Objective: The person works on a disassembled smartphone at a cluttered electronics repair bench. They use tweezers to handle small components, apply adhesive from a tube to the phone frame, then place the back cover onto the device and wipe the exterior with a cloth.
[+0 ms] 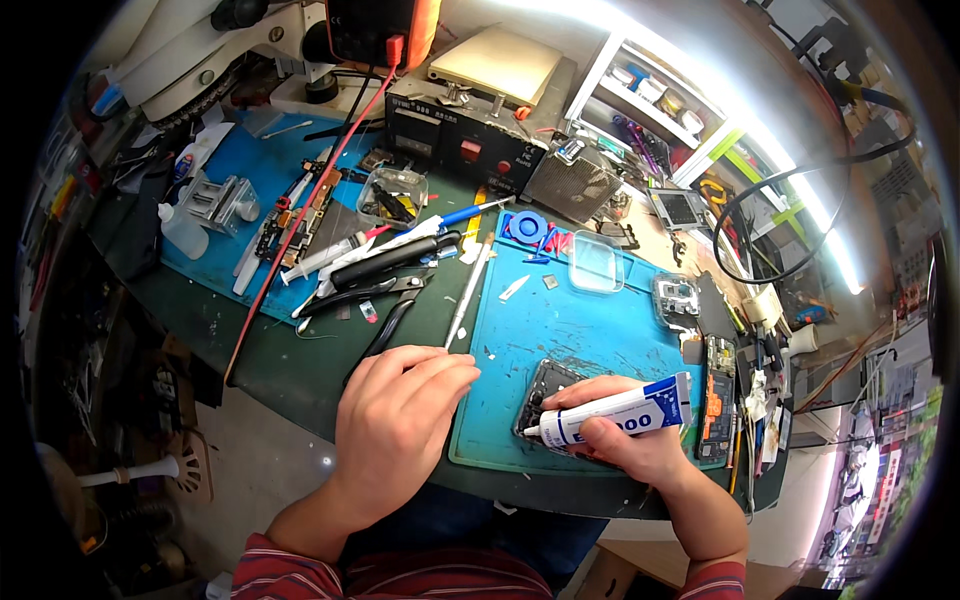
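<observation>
My right hand (630, 440) is wrapped round a white and blue glue tube (612, 414). The tube's narrow white nozzle points left, over a dark phone frame (547, 388) that lies on the blue work mat (500, 440). Part of the frame is hidden by that hand and the tube. To the left, my left hand (400, 418) hovers near the mat's edge with its fingers bent and pressed together. What they hold, if anything, is hidden. A slim silver tool (468, 295) lies just beyond those fingertips, and black-handled pliers (385, 300) rest beside it.
A clear plastic box (595, 262) and a blue ring-shaped roll (527, 228) sit at the mat's back. An opened phone (716, 400) lies to the right. Behind stands a black heating unit (465, 145). A red cable (290, 238) crosses the left side.
</observation>
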A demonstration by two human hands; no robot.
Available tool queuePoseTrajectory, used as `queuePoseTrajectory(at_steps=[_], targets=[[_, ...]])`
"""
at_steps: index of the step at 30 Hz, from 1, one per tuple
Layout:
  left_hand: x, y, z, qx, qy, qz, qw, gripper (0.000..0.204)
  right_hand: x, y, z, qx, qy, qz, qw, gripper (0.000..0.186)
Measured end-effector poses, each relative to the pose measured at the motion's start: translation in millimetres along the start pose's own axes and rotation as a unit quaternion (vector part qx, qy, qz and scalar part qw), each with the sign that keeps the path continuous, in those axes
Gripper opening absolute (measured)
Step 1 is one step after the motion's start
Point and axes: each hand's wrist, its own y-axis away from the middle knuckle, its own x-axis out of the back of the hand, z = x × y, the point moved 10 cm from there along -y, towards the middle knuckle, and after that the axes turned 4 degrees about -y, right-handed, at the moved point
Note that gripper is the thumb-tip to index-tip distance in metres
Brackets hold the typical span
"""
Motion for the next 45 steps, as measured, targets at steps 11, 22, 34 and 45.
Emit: queuePoseTrajectory(at_steps=[11,22,34,45], targets=[[0.5,-1.1,1.3,0.007,-0.005,0.002,1.000,0.023,-1.0,-1.3,-0.9,-0.010,0.007,-0.013,1.000,0.029],[0.8,-1.8,0.3,0.008,-0.004,0.004,1.000,0.023,-1.0,-2.6,-0.7,-0.015,0.019,-0.011,1.000,0.030],[2.7,-0.3,1.3,-0.010,-0.012,0.017,1.000,0.026,-2.0,-2.6,-1.7,-0.001,0.016,-0.022,1.000,0.030],[3.5,-0.4,2.0,-0.010,-0.016,0.019,1.000,0.026,-2.0,-4.0,-2.9,-0.031,0.037,-0.001,0.999,0.039]])
